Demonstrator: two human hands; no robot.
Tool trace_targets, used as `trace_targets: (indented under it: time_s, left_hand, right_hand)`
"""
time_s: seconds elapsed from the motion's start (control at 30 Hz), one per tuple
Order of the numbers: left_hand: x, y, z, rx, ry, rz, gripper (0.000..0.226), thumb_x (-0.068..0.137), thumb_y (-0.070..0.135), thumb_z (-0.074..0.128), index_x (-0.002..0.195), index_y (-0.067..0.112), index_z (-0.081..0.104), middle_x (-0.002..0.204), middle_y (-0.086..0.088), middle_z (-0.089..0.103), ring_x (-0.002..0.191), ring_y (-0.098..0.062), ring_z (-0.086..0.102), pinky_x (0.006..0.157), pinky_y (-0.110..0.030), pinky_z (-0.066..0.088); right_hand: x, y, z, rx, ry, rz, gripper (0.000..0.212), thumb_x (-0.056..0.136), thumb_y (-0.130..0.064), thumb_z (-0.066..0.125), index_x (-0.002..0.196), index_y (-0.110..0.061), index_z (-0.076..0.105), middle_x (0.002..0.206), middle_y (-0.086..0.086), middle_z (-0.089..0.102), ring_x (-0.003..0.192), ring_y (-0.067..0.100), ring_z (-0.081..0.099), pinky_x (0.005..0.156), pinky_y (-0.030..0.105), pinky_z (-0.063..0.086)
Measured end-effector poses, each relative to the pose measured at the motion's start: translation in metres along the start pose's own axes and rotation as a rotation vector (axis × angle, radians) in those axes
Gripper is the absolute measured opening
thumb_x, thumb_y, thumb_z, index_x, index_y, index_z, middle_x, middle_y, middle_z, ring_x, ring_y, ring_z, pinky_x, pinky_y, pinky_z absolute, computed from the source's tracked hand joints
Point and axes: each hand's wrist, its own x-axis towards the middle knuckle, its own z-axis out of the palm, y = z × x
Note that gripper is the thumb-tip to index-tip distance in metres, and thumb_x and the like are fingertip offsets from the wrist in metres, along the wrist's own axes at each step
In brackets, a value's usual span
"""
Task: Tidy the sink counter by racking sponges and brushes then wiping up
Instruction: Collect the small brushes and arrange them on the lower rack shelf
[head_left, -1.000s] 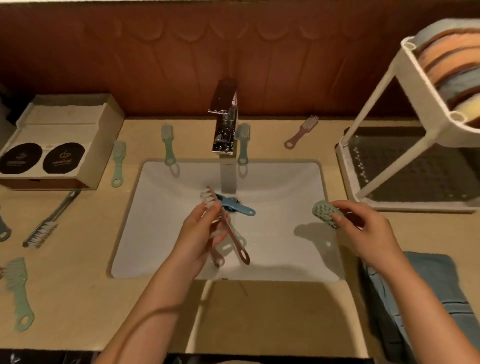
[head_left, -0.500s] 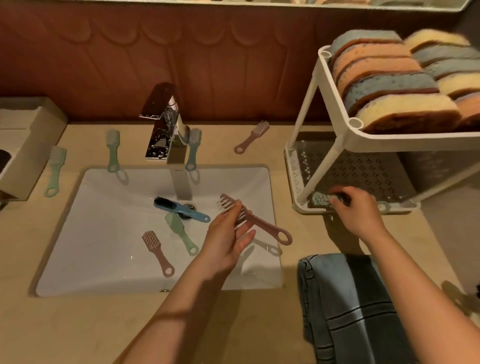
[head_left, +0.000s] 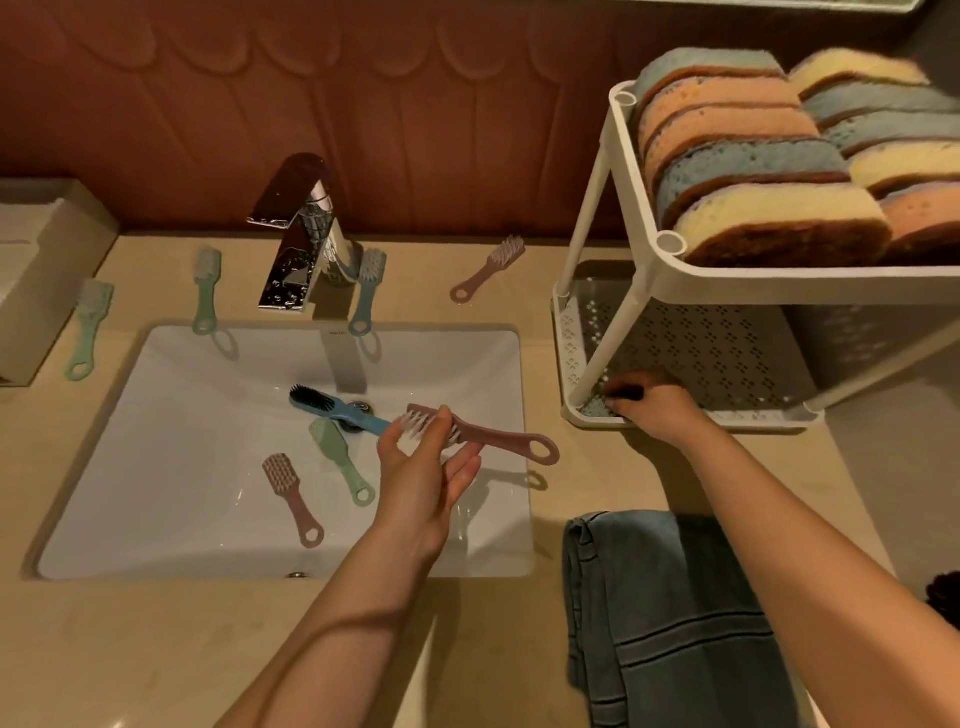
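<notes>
My left hand (head_left: 426, 467) holds a mauve brush (head_left: 493, 434) over the right side of the white sink (head_left: 171, 519), bristles toward me. My right hand (head_left: 654, 402) rests in the lower shelf of the white rack (head_left: 587, 410), its fingers on a teal scrubber (head_left: 597, 405) at the front left corner. In the basin lie a blue brush (head_left: 332, 408), a green brush (head_left: 340, 460) and a mauve brush (head_left: 291, 496). Several sponges (head_left: 753, 171) fill the rack's upper shelf.
On the counter behind the sink lie green brushes (head_left: 205, 296), (head_left: 85, 332), a blue-grey brush (head_left: 366, 296) beside the chrome faucet (head_left: 304, 234), and a mauve brush (head_left: 488, 267). A folded blue towel (head_left: 670, 618) lies at the front right. A box (head_left: 36, 275) stands at the left.
My right hand carried the teal scrubber from over the sink edge into the rack's lower shelf. My left hand lifted the mauve brush rightward, out toward the sink's right side.
</notes>
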Motion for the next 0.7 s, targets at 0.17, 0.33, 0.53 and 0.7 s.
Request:
trace_targets:
  time_s: [0.17, 0.33, 0.53, 0.7]
  left_hand:
    - [-0.001, -0.001, 0.003, 0.058, -0.019, 0.042, 0.03, 0.089, 0.019, 0.061, 0.113, 0.024, 0.044, 0.092, -0.005, 0.064, 0.067, -0.017, 0.071, 0.057, -0.022, 0.057]
    - [0.001, -0.007, 0.002, 0.299, -0.012, 0.123, 0.016, 0.086, 0.026, 0.064, 0.092, 0.02, 0.051, 0.094, -0.004, 0.067, 0.085, -0.018, 0.068, 0.064, -0.028, 0.052]
    - [0.005, -0.016, 0.018, 0.498, -0.014, 0.24, 0.019, 0.083, 0.027, 0.068, 0.075, 0.017, 0.053, 0.078, -0.005, 0.064, 0.074, -0.019, 0.059, 0.07, -0.035, 0.047]
    - [0.013, -0.03, 0.039, 0.619, -0.066, 0.256, 0.031, 0.083, 0.031, 0.067, 0.066, 0.014, 0.047, 0.064, -0.005, 0.058, 0.063, -0.018, 0.054, 0.063, -0.03, 0.043]
  right_hand:
    - [-0.006, -0.002, -0.007, 0.005, -0.054, -0.022, 0.025, 0.092, -0.025, 0.054, 0.114, -0.017, 0.064, 0.105, 0.008, 0.062, 0.091, 0.019, 0.052, 0.078, 0.028, 0.038]
    - [-0.019, 0.0, -0.008, 0.086, 0.014, -0.075, 0.027, 0.095, -0.021, 0.049, 0.118, -0.014, 0.062, 0.117, 0.011, 0.063, 0.108, 0.025, 0.055, 0.09, 0.032, 0.042]
    - [-0.058, -0.013, -0.014, 0.217, 0.155, -0.207, 0.025, 0.093, -0.019, 0.052, 0.116, -0.015, 0.063, 0.104, -0.004, 0.062, 0.095, 0.008, 0.054, 0.076, 0.017, 0.041]
    - [-0.085, -0.029, -0.002, 0.027, 0.114, -0.402, 0.033, 0.089, -0.03, 0.058, 0.12, -0.021, 0.06, 0.11, -0.007, 0.061, 0.106, 0.01, 0.051, 0.094, 0.03, 0.041]
